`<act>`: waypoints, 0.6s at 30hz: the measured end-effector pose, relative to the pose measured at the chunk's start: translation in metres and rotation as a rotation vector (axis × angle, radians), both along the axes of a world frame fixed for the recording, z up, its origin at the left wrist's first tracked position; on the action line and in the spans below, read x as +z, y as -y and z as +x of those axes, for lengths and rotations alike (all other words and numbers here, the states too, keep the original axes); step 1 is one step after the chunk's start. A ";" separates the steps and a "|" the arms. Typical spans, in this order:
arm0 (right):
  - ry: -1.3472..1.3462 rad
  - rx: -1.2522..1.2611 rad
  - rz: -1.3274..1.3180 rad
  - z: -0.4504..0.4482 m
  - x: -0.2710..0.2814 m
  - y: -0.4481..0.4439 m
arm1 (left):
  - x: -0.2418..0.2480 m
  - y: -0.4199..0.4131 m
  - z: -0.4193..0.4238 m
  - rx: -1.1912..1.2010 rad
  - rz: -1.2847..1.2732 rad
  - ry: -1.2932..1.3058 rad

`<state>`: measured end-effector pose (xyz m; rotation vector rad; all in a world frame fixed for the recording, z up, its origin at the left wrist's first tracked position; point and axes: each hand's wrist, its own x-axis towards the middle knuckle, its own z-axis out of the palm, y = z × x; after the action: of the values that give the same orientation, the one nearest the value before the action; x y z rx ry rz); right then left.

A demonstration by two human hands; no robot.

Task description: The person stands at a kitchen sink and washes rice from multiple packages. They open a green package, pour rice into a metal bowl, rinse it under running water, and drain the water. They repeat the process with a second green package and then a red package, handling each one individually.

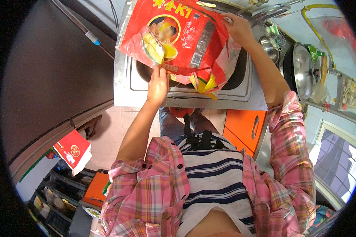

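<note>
A large red plastic bag (185, 44) with yellow lettering and a printed picture is held over a stainless steel sink (148, 99). It looks like a food package, creased and slack. My left hand (159, 84) pinches its near edge, left of centre. My right hand (238, 29) grips the far right corner, fingertips partly behind the plastic. Torn-looking red and yellow flaps (209, 84) hang down at the near right side. Most of the basin is hidden under the bag; dark parts show on both sides.
To the right stand a metal bowl (268, 49) and a wok with a steel lid (304, 71). A yellow hose (308, 22) curves along the tiled wall. Orange cabinet doors (240, 127) are below the counter. A large dark panel (56, 71) stands at left, above a black storage rack (59, 195).
</note>
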<state>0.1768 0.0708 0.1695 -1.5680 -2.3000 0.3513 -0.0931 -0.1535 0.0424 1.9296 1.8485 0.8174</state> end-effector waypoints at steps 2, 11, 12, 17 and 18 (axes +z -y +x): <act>-0.043 0.022 -0.063 -0.007 -0.004 0.013 | -0.002 0.006 0.002 0.068 0.037 0.147; -0.045 0.226 -0.156 -0.021 -0.105 0.090 | -0.001 -0.009 0.049 0.053 0.172 0.304; -0.074 0.221 -0.219 -0.029 -0.103 0.098 | 0.001 -0.013 0.053 0.042 0.191 0.279; -0.038 0.185 -0.327 -0.045 -0.127 0.102 | -0.002 -0.025 0.068 -0.063 0.149 0.215; -0.056 0.174 -0.348 -0.046 -0.131 0.103 | -0.002 -0.024 0.066 -0.070 0.129 0.223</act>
<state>0.1309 -0.0320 0.0382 -1.4834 -2.4349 0.8687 -0.0270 -0.1291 0.0400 1.8792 1.6246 1.1041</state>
